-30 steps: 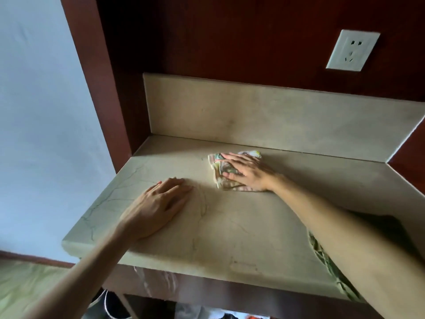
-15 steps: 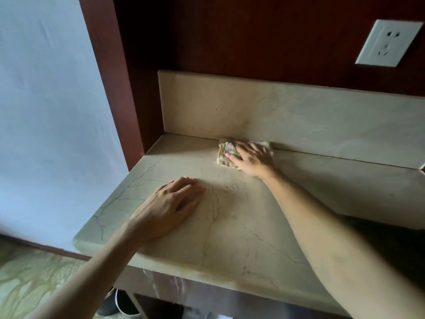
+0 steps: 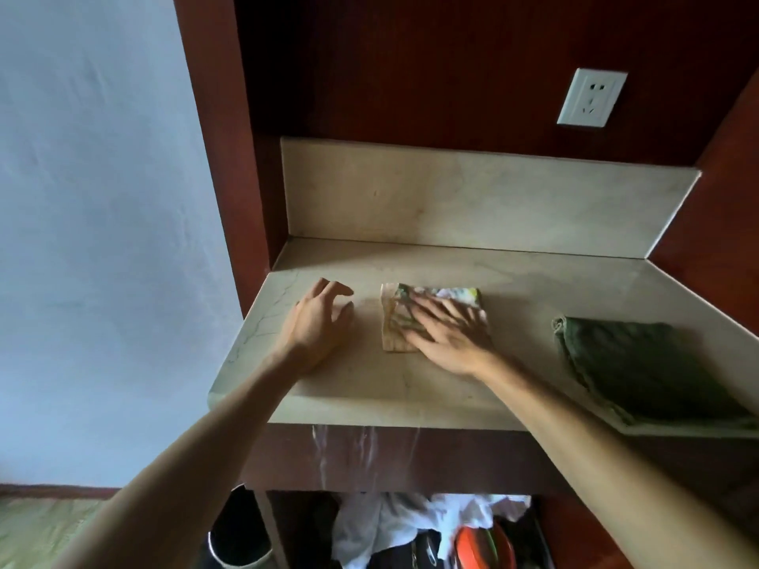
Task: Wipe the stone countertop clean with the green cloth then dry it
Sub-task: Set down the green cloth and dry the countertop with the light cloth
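The beige stone countertop (image 3: 534, 289) fills the middle of the head view. A folded patterned cloth (image 3: 394, 322), beige with green and white print, lies flat near its centre. My right hand (image 3: 447, 334) presses on that cloth with straight, spread fingers. My left hand (image 3: 316, 322) rests on the bare stone just left of the cloth, fingers loosely bent and lifted a little, holding nothing. A folded dark green cloth (image 3: 640, 367) lies at the counter's right front edge, apart from both hands.
A stone backsplash (image 3: 472, 199) rises behind the counter, with dark red wood panels and a white wall socket (image 3: 591, 102) above. A pale wall (image 3: 102, 240) stands to the left. Below the counter, a shelf holds white fabric (image 3: 419, 523) and an orange item (image 3: 476, 548).
My right hand has slid the patterned cloth from the back of the counter toward the front. The view has pulled back, so the dark green cloth now shows fully at right.
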